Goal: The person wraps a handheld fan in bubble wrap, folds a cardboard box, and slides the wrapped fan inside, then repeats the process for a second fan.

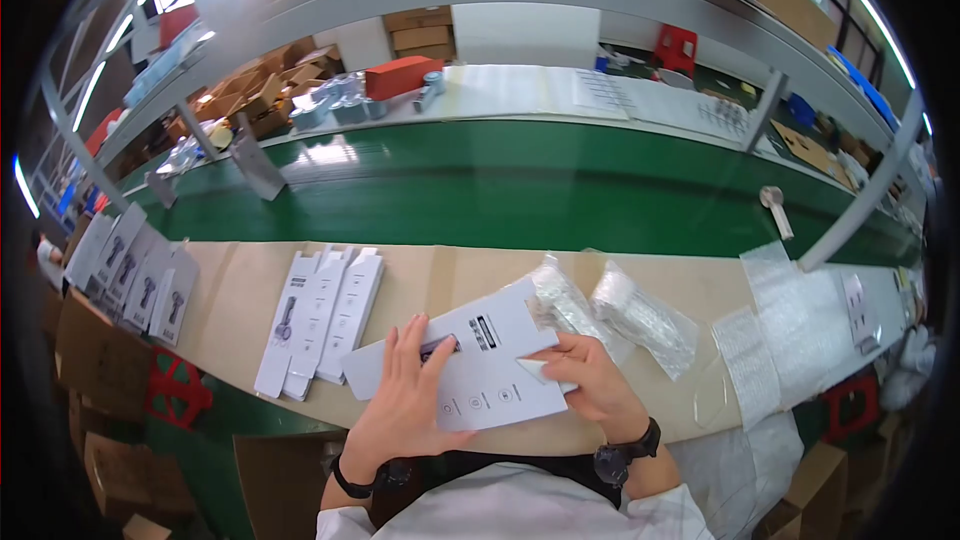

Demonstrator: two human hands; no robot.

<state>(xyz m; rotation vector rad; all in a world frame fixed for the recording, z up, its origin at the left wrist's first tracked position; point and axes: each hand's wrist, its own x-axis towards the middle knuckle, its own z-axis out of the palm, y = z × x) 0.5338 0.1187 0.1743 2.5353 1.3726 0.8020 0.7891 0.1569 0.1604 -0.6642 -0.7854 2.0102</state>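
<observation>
A white printed carton (490,380), which looks folded flat or nearly so, is held tilted over the near edge of the bench. My left hand (400,395) grips it from the left, fingers across the printed face and thumb along the lower edge. At its right end my right hand (597,385) pinches a small white flap between thumb and fingers. Just beyond the carton lie two clear bubble-wrapped items (640,305), their contents hard to make out. Several flat white cartons (318,320) lie in an overlapping stack to the left of my left hand.
Tan paper (225,290) covers the bench, with a green belt surface (430,175) beyond it. A small handheld fan-like item (776,210) lies on the green at right. Bubble-wrap sheets (750,360) hang at the right. More printed cartons (140,275) stand in a cardboard box at left.
</observation>
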